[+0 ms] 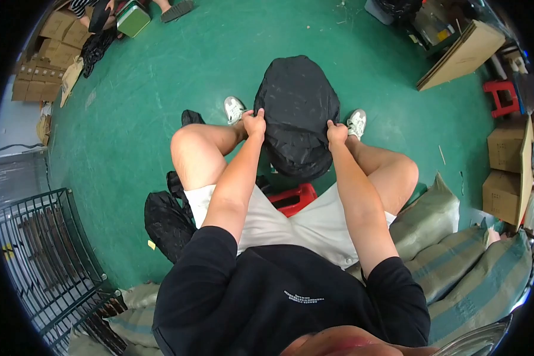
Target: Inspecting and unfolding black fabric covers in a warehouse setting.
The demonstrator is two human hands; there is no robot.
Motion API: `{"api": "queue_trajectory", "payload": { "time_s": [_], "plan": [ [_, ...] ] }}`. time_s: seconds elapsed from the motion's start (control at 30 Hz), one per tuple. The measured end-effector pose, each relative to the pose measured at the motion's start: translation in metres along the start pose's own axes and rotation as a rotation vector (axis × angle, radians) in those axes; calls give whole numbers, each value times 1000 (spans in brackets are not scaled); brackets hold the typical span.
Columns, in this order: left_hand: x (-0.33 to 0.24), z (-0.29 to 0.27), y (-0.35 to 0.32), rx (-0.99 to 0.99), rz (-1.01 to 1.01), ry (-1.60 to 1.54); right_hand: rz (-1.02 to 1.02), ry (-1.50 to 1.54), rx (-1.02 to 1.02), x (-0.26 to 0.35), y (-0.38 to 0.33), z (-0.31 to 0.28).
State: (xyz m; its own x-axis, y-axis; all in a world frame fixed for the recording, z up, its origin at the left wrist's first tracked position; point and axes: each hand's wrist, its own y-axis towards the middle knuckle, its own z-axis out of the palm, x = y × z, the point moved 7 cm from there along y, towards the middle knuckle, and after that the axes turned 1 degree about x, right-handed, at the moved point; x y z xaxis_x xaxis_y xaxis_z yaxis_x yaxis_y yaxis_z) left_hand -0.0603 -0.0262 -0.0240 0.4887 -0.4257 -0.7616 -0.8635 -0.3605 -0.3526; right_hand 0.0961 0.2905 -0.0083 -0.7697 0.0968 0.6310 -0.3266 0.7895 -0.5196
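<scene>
With twelve o'clock at the top of the view, the green floor spreads widest. The seated person, in a black shirt and pale shorts, fills the space around six o'clock, knees parted. Stuffed woven sacks with blue-grey stripes lie at four o'clock, and a dark green wire rack stands at eight.

The black oval bundle sits just past twelve o'clock, between the person's lower legs, its far end smooth and its near end creased; whether it rests on the floor cannot be told. Stacked cardboard boxes stand at ten o'clock, a large flat cardboard piece leans at two, and more cartons sit at three.

Smaller black bundles lie at eight o'clock, beside the person's thigh. A red plastic stool, partly hidden, shows between the thighs. White shoes flank the black oval bundle.

The left hand grips its edge at the bundle's nine o'clock; the right hand pinches the opposite edge near four, both thumbs uppermost. Smallest is a yellow scrap at eight o'clock.
</scene>
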Motion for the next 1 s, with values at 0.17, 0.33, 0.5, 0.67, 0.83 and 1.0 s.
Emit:
{"api": "queue_trajectory", "payload": {
  "time_s": [0.17, 0.33, 0.5, 0.67, 0.83, 1.0],
  "plan": [
    [-14, 22, -79, 362, -71, -302, 75, 199, 2, -57, 15, -12],
    [26, -12, -95, 311, -164, -323, 161, 265, 146, -50, -17, -1],
    [38, -31, -91, 252, -52, -205, 137, 192, 242, -61, -25, 8],
    [29, -8, -85, 239, 12, -13, -25, -18, 44, -88, 28, -3],
    [62, -42, -88, 98, -177, 11, -86, -277, -130, -50, -45, -5],
    [49, 3, -108, 411, -309, -226, 215, 466, 309, -98, -11, -2]
  ]
}}
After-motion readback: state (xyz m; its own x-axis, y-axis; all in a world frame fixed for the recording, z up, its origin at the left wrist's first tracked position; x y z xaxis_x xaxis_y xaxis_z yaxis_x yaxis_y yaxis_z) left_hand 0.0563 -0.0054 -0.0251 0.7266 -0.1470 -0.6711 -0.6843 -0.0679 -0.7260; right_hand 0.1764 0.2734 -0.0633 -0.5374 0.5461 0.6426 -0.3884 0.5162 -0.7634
